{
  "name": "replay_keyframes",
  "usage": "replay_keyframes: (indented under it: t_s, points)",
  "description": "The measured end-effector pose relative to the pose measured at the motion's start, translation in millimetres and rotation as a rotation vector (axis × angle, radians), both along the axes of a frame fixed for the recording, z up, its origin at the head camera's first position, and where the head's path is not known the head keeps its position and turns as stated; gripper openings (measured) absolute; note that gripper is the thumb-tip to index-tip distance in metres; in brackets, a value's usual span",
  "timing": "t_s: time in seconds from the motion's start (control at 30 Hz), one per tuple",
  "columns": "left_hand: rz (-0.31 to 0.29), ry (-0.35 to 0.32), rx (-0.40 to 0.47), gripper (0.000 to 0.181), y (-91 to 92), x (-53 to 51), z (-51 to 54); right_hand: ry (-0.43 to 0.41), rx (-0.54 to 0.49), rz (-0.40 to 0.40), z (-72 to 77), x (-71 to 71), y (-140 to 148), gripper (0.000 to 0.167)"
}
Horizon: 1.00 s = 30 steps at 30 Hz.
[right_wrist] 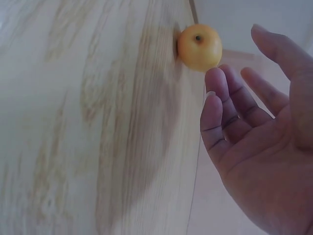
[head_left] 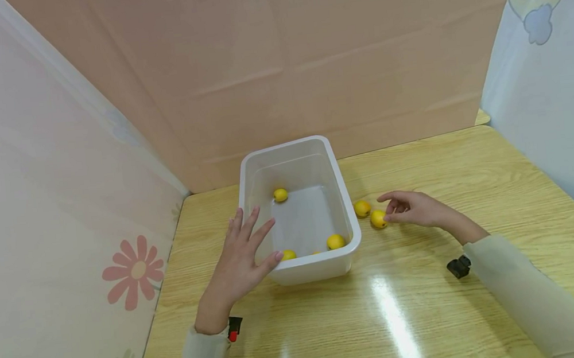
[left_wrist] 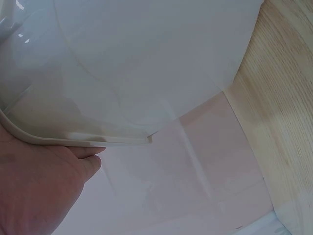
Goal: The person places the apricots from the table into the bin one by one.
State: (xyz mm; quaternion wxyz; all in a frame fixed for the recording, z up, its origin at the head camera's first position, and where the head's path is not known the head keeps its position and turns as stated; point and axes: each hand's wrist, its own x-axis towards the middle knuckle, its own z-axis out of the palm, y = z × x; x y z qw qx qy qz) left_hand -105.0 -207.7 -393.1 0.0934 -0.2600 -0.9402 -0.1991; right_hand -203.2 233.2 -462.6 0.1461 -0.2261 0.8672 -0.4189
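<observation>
A white plastic bin (head_left: 304, 223) stands on the table with several small yellow fruits inside, one fruit (head_left: 280, 195) near its far left and another (head_left: 336, 242) at the front right. My left hand (head_left: 240, 261) lies with fingers spread over the bin's front left corner; in the left wrist view, that hand (left_wrist: 39, 181) is against the rim. Two yellow fruits lie on the table to the bin's right, a farther fruit (head_left: 362, 208) and a nearer fruit (head_left: 378, 219). Beside the nearer one, my right hand (head_left: 417, 209) has loosely bent fingers. The right wrist view shows a fruit (right_wrist: 200, 48) just beyond the fingertips, not enclosed.
The wooden table (head_left: 435, 314) extends around the bin. A pinkish-brown sheet (head_left: 306, 56) hangs behind it. Patterned pale sheets, one with a red flower (head_left: 137, 271) on the left, flank the table on both sides.
</observation>
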Motion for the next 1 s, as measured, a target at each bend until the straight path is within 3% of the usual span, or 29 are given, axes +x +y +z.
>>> replay_keyframes:
  t_s: [0.73,1.0]
  points:
    - [0.004,-0.009,-0.020,0.067,-0.9,-0.9,-0.6,-0.004,0.069,0.048,-19.2,-13.0,2,0.053]
    - [0.005,-0.007,-0.015,0.068,-1.6,-1.8,-1.6,-0.024,0.120,0.058,-18.5,-16.9,-1,0.056]
